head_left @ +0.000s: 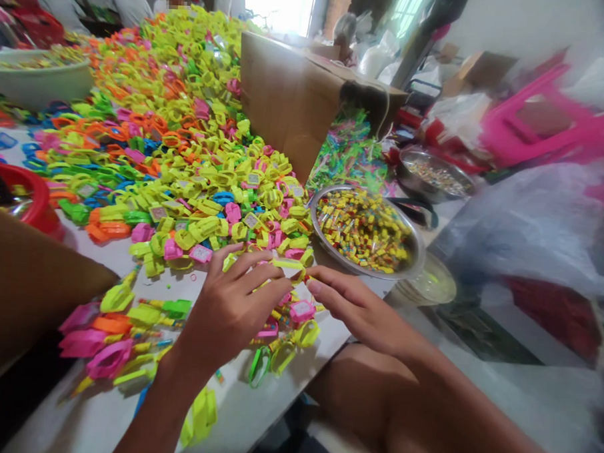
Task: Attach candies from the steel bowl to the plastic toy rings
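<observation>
A yellow plastic toy watch (287,266) is in the fingers of my left hand (243,307), which is closed on it from above; the thumb side is partly hidden. Close on its right, my right hand (356,306) pinches a small piece with a red end (307,278), mostly covered by the fingertips. Beyond both hands spreads a large heap of toy watches (198,188) in yellow, pink, orange, green and blue. Several watches with small pieces in them (114,338) lie left of my left wrist, and more (281,349) lie between my forearms.
A metal bowl (416,265) of small yellow and red pieces stands at the table's right edge. Behind it is a cardboard box (287,99). A red basin (45,208) and a brown panel (34,275) flank the left side. Other people (134,9) sit at the far left.
</observation>
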Tool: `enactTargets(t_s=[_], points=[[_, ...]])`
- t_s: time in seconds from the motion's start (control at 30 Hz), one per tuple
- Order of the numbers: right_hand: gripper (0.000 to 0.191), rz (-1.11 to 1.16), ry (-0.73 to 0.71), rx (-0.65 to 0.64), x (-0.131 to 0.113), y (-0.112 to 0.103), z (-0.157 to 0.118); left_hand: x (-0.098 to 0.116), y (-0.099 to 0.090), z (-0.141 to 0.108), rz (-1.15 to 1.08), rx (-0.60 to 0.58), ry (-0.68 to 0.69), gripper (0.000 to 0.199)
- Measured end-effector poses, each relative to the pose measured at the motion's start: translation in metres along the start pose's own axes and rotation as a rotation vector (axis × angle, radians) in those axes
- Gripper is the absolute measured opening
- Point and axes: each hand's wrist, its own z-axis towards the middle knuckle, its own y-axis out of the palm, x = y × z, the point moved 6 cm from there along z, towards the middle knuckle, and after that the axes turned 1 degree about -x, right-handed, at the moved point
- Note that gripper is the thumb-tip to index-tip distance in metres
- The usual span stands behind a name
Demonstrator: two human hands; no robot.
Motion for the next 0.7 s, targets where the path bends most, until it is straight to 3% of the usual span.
enactTargets(t_s=[0.33, 0.47, 0.53, 0.6, 0.63, 0.7], points=[[0.041, 0.109, 0.188, 0.057, 0.035, -0.004, -0.005, -0.001, 0.002, -0.002, -0.082, -0.007, -0.055, 0.014], [0.042, 0.135, 0.163, 0.100, 0.033, -0.002, 0.000, -0.006, -0.008, -0.001, -0.301, 0.043, -0.081, 0.013], [0.042, 0.087, 0.137, 0.095, 0.031, 0.000, 0.002, -0.025, -0.020, -0.007, -0.457, 0.117, -0.187, 0.019], [0.041, -0.018, 0.089, 0.089, 0.030, 0.003, 0.004, -0.059, -0.029, -0.023, -0.470, 0.135, -0.421, 0.031], [0.040, -0.076, 0.059, 0.069, 0.031, 0.008, 0.006, -0.080, -0.032, -0.036, -0.395, 0.081, -0.568, 0.035], [0.039, -0.175, 0.009, -0.018, 0.033, 0.022, 0.011, -0.119, -0.029, -0.067, -0.145, -0.190, -0.788, 0.036]])
